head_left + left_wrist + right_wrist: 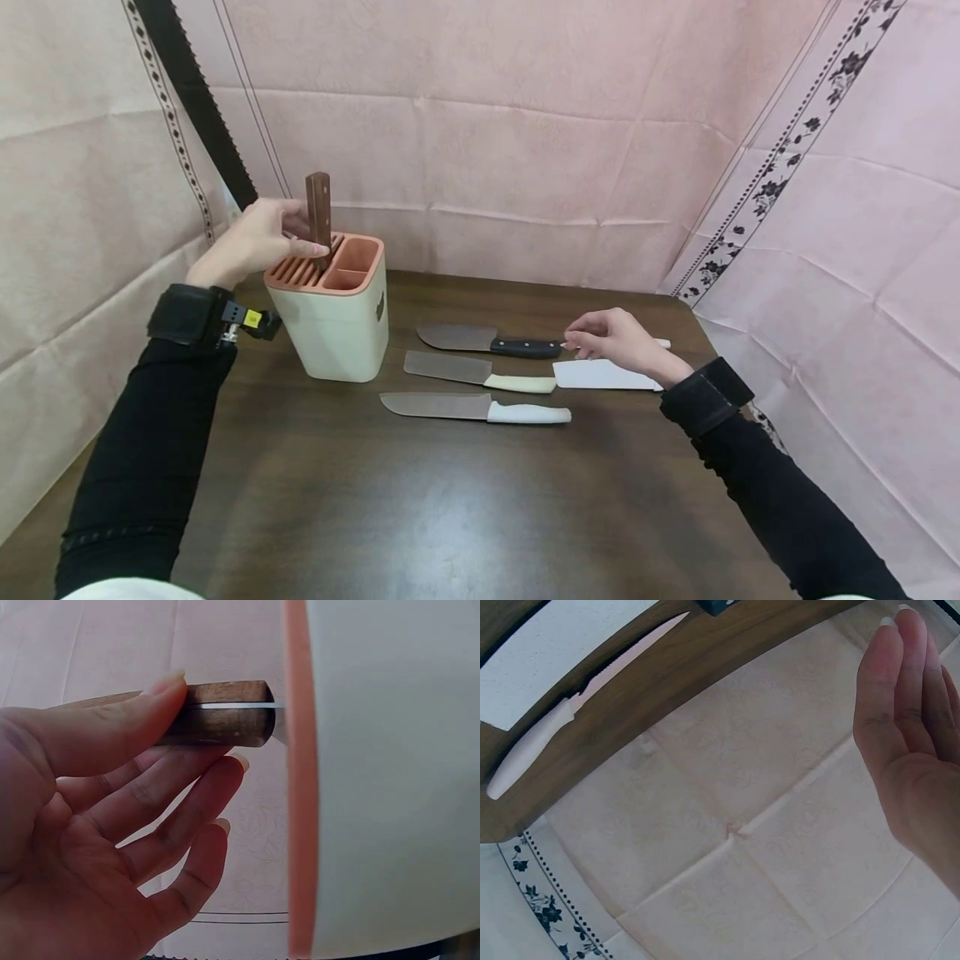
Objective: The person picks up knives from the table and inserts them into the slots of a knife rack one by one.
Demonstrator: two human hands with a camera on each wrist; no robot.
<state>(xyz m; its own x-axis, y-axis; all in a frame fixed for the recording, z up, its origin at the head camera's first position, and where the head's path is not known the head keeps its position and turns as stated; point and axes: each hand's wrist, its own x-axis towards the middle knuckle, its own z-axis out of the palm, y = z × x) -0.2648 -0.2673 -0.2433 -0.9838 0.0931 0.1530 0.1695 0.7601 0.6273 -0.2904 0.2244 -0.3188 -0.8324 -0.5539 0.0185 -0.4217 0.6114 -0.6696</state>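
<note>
1. One knife holder (333,342), pale with an orange top, stands on one brown table (450,508); its top has a row of narrow slots and two wider compartments.
2. Five knives in all. One, the brown-handled knife (319,204), stands upright in a slot, handle up.
3. The left hand (258,242), at the holder's 10 o'clock, pinches that handle between thumb and fingers.
4. Four knives lie on the table: black-handled knife (525,347) towards 3 o'clock from the holder, cream-handled knife (521,383) and white-handled knife (528,413) towards 4, small pale knife (529,754) at 3.
5. One white slab (603,377) lies between 3 and 4 o'clock.
6. The right hand (618,340), at 3 o'clock, has its fingers together, loosely extended, gripping nothing, above the small pale knife.
7. One yellow label (252,318) on the left wrist and one dark mark (380,307) on the holder: both too small to read.
</note>
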